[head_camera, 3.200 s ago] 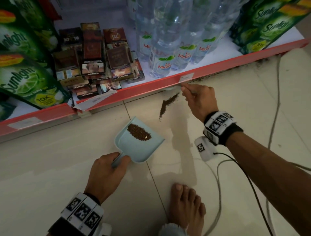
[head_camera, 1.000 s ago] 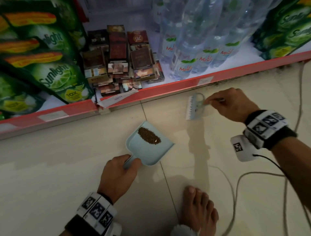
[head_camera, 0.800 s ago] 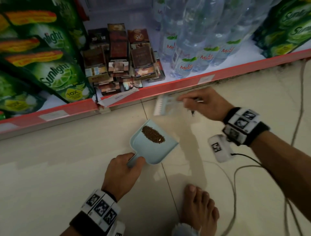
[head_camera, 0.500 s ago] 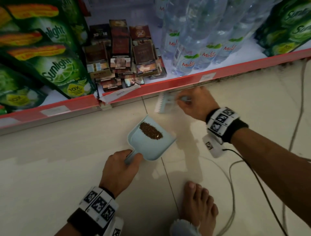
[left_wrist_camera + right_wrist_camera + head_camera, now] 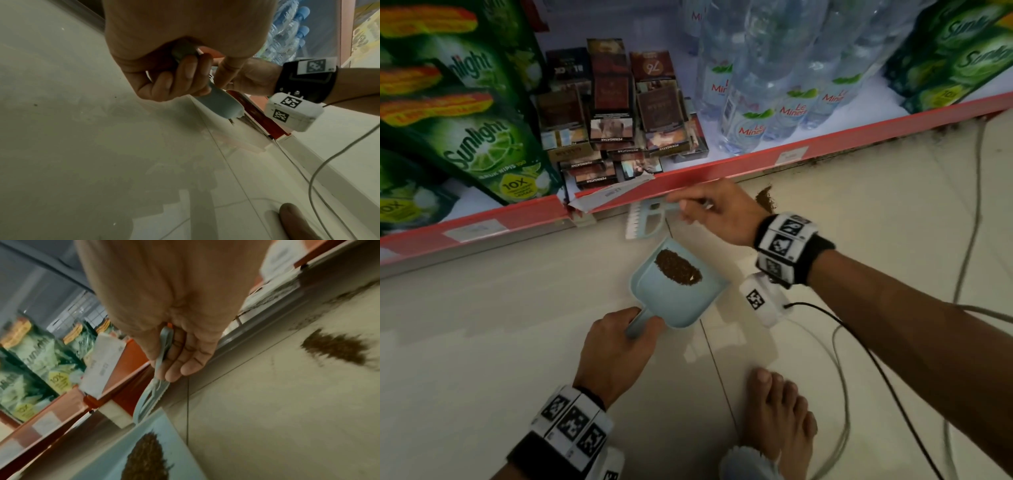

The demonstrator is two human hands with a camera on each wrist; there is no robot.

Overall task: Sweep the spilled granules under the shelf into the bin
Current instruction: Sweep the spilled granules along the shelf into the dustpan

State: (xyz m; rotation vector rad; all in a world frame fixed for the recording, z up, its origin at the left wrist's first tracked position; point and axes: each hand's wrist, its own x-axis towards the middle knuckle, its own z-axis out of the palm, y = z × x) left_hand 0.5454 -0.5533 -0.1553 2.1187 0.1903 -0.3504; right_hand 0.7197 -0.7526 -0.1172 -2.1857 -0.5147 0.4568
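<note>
Left hand [image 5: 616, 346]: wrapped round the handle of the pan [image 5: 674, 305], lip pointed at the shelf [image 5: 722, 166].
Right hand [image 5: 722, 212]: pinching the handle of the brush [image 5: 645, 219] between thumb and fingers; bristles beyond the fingertips, just past the pan lip.
Pan pile [image 5: 678, 270]: granules already gathered, ahead of the left knuckles, below the right palm.
Floor pile [image 5: 765, 202]: loose granules on the floor [image 5: 482, 342], just behind the right wrist, close against the shelf foot; thin scatter along that edge in the right wrist view.
Step in hand, likely: getting the floor pile into the pan.
Doing it well: take the brush over to the far side of the floor pile, set the bristles down at the shelf foot, pull in short low strokes toward the left hand.
Pan handling: slide it nearer first, lip pressed flat to the floor so nothing slips beneath; keep it level, or the pan pile runs out.
Stroke force: gentle; dry granules probably scatter easily.
Bin: none in view.
Count, hands: two, each with a marker band.
Count, pan: one.
Count, brush: one.
Count, piles: two.
Count, feet: one [image 5: 780, 418], bare, nearer the body than both hands.
Count, cables: at least two, one dark from the right wrist, one pale.
Count, bottles [image 5: 743, 113]: several on the shelf, exact number unclear.
</note>
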